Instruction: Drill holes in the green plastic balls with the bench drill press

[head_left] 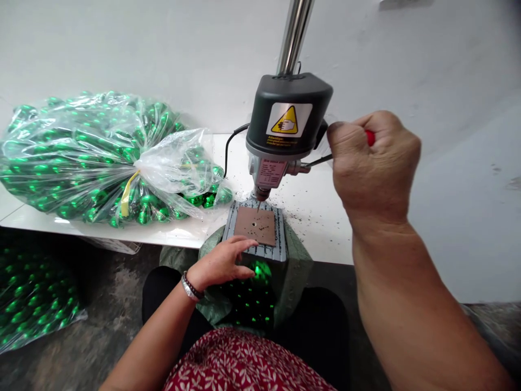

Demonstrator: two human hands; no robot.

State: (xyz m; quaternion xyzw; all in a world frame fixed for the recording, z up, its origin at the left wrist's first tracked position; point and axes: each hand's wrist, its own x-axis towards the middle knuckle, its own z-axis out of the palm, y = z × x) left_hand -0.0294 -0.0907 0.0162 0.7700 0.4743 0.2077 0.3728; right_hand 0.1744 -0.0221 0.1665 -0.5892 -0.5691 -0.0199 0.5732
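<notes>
My right hand (372,163) is wrapped round the red-knobbed lever (319,161) on the side of a dark grey drill press (288,117). Below its thin bit lies a brown square board (264,231) with a small hole, on the grey slotted base (280,239). My left hand (223,262) is at the front edge of the base, thumb and fingers apart and holding nothing. Just beyond its fingertips a shiny green ball (261,270) shows above an open green sack (297,260) with more green balls (248,304) inside, between my knees.
A big tied clear bag of green balls (77,157) lies on the white table (191,231) at the left. Another bag of green balls (36,298) is on the floor at the lower left. Dark shavings lie around the base, and a black cable (227,152) runs behind it.
</notes>
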